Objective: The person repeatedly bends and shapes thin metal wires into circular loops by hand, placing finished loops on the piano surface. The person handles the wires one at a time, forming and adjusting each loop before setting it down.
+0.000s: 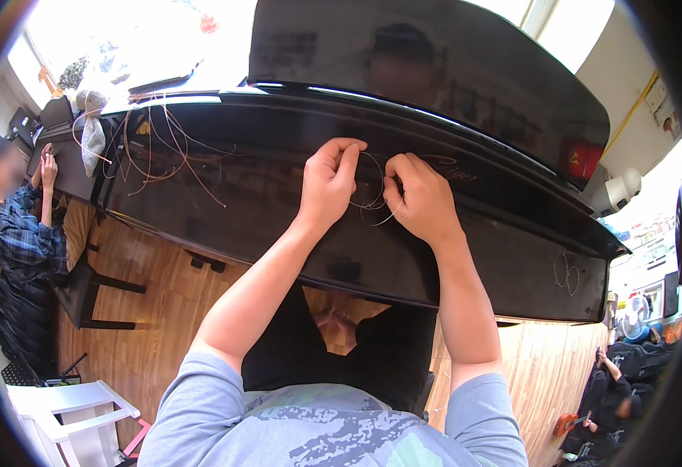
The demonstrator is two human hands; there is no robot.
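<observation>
Head view: wire point(383, 176) curves nearward between both hands point(331, 183) point(420, 194)

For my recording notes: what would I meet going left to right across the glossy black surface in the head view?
Loose wires, left hand, looped wire, right hand, small wire coil.

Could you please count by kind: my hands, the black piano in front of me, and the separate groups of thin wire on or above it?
Hands: 2 (left hand, right hand)
Black piano: 1
Wire groups: 3 (wire loop at the hands, loose tangle toward the left end, small coil toward the right end)
Total: 6
</observation>
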